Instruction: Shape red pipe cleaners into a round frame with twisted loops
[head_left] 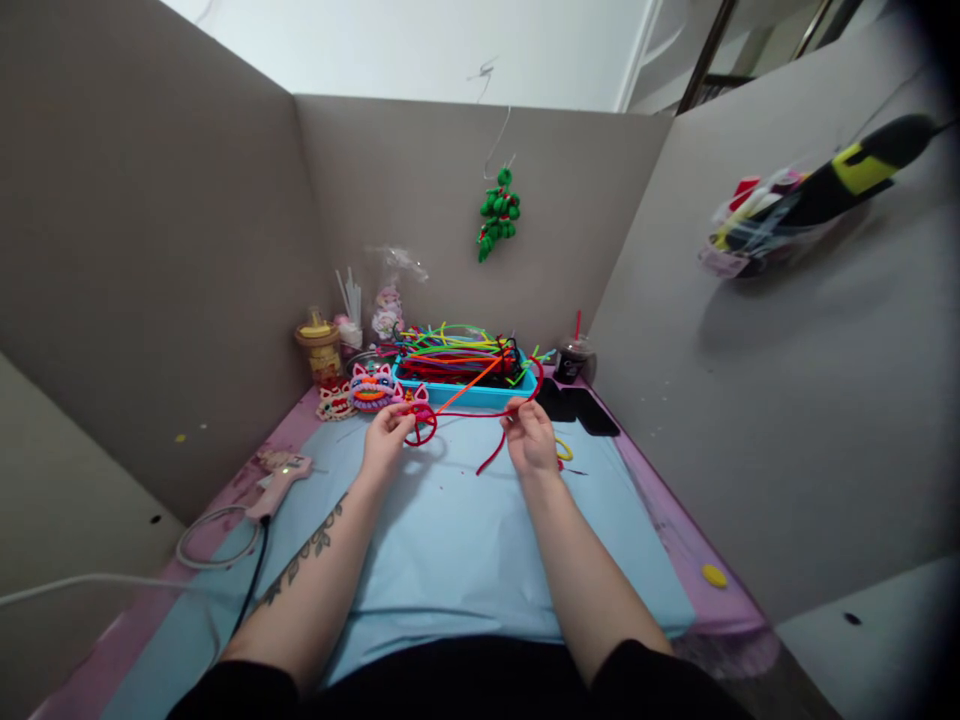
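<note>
Red pipe cleaner (480,412) spans both hands (387,440) (529,440) (no legible writing).

The fingertips of the left hand (388,437) are hidden behind the red pipe-cleaner loop (420,424) pinched there, so the exact grip cannot be told. The fingers of the right hand (529,438) are curled away from view. The contents of the blue tray (480,392) are too tangled to be counted. The objects in the hanging bag (757,225) are blurred. Both upper arms are cut off by the bottom edge.
</note>
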